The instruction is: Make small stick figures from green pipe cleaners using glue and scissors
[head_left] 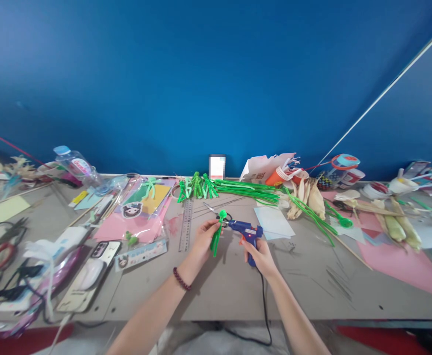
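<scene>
Between the fingertips of my left hand point(205, 238) is a green pipe-cleaner figure point(216, 241) with a round coiled top and strands hanging down. My right hand point(262, 256) is wrapped round the grip of a blue hot glue gun point(248, 230), whose nozzle points left at the figure, close to its upper part. A small red light shows on the gun's side, and its black cord point(264, 301) runs down off the table's front edge. Just behind my left hand lie scissors point(212, 209), partly hidden. A metal ruler point(186, 229) lies flat to the left.
Several finished-looking green figures point(197, 186) and a bundle of green pipe cleaners point(249, 191) line the back by the blue wall. Pink paper in a plastic sleeve point(142, 224) and a phone point(90, 276) lie left. Corn husks point(306, 199) and white paper point(274, 223) are on the right.
</scene>
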Motion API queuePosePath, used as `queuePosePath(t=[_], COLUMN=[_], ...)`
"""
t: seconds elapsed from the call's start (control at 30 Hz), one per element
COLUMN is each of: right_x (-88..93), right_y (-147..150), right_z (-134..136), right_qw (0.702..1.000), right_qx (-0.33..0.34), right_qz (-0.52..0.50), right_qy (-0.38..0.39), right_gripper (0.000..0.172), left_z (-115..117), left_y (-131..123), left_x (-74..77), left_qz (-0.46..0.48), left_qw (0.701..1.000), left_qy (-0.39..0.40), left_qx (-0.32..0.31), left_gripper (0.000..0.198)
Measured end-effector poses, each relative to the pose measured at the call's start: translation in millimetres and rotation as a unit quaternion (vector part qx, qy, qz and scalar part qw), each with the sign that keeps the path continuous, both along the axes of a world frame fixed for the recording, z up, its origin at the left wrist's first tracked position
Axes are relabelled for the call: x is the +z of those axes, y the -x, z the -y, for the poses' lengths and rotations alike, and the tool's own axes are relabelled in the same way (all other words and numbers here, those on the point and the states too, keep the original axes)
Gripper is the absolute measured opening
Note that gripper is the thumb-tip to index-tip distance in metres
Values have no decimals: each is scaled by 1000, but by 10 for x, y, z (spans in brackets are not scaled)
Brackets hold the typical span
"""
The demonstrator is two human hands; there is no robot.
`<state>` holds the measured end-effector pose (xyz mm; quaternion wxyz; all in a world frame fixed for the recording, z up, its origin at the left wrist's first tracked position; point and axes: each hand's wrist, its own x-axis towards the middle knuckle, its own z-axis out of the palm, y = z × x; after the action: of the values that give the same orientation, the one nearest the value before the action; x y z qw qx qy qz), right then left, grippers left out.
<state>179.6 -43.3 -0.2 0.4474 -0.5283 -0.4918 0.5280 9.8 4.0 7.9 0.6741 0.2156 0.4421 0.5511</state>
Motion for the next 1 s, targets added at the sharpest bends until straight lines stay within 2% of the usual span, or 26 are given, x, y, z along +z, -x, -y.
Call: queuePosePath(t=[0.3,0.57,0.67,0.83,1.0], right_x=[2,51,99,177,106], right_y=[-15,-110,-210,-453,-613], right_z=[-14,-33,-26,43,92], right_qw=[999,995,987,974,979], right_qx=[-31,-78,-52,16,-15], right_qz=[41,-58,-135,-217,-191], right_qy=[-9,33,67,62,76], right_gripper=[44,47,42,35,29], left_z=[-3,-2,-11,-19,-10], left_y=[10,27,30,31,37], left_x=[-3,7,5,-21,-22], left_qz=[7,13,13,2,7], left_qw=[1000,1000,1000,999,1000], left_qy=[14,24,25,30,23], left_qx=[-4,6,8,15,5], left_gripper=[30,30,28,26,27])
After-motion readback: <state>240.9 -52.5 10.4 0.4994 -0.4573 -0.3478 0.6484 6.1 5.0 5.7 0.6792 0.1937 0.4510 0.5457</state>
